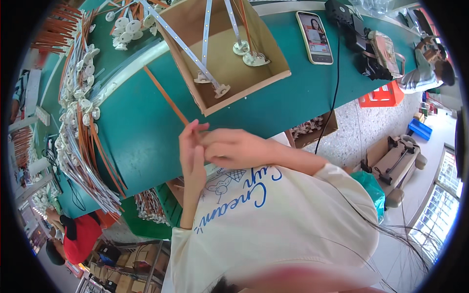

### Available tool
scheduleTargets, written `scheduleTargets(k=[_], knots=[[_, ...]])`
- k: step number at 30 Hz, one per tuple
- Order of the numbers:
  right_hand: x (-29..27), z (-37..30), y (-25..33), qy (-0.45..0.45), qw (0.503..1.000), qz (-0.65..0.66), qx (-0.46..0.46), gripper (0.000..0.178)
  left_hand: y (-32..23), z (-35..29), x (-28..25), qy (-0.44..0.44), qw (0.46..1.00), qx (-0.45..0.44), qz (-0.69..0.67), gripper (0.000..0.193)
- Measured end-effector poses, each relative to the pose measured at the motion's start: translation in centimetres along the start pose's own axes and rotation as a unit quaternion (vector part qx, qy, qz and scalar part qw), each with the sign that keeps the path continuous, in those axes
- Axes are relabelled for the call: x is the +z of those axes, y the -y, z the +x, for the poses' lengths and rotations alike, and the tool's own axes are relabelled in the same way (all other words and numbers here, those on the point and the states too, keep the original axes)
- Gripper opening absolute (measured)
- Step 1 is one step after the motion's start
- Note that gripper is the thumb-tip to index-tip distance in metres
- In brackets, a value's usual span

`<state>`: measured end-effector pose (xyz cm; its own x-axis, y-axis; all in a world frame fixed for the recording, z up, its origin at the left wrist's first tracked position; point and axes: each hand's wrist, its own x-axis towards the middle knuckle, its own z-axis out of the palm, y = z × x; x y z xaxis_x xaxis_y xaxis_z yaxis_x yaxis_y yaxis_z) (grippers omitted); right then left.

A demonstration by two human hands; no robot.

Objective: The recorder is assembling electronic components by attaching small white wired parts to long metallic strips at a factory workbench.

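Observation:
A thin orange-brown strip (166, 94) slants up and leftward over the green table from my hands; its near end is hidden among the fingers. My left hand (192, 152) is closed on that end, fingertips pointing up. Against its palm side, my right hand (233, 148) has its fingers bent in a pinch; what lies between them is hidden. Just beyond the hands stands an open cardboard box (249, 92). Inside it lean several LED strips (183, 46), pale with small dots, ending in white discs (256, 59).
Bundles of strips with white discs (85, 110) heap along the table's left side. A phone (314, 39) lies right of the box, near a black cable (337, 73). A green crate (168, 200) and a carton (317, 131) hold more parts below. Another person in red (84, 239) is at lower left.

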<state>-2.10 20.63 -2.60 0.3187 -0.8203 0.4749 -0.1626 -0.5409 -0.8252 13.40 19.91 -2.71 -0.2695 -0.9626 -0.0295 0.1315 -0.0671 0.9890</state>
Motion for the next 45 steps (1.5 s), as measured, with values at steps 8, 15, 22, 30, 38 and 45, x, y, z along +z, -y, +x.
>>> scheduleTargets(k=[8,15,22,30,38,45], knots=[[-10.2,-0.4,0.7,-0.058,0.992,-0.105,0.032,0.005,1.4,-0.2,-3.5,-0.199,0.976,-0.073,-0.04,0.023],[-24.9,-6.7,-10.0,-0.106,0.803,-0.562,0.165,0.024,2.1,0.4,-5.1,-0.2,0.975,-0.057,0.08,0.033],[-25.2,-4.4,-7.7,-0.259,0.806,-0.49,0.207,0.027,3.5,-0.2,-6.1,-0.224,0.972,-0.058,0.046,0.037],[-8.3,-1.1,1.5,0.192,0.926,0.027,0.325,0.039,4.4,-0.2,-4.9,-0.229,0.97,0.044,0.067,0.033],[4.8,8.1,-4.0,0.05,0.975,-0.139,0.166,0.026,5.7,2.6,-5.7,-0.101,0.882,0.104,0.449,0.032],[3.3,7.7,-3.9,0.053,0.977,-0.12,0.169,0.014,4.7,1.5,-6.5,-0.12,0.872,0.173,0.442,0.037]])
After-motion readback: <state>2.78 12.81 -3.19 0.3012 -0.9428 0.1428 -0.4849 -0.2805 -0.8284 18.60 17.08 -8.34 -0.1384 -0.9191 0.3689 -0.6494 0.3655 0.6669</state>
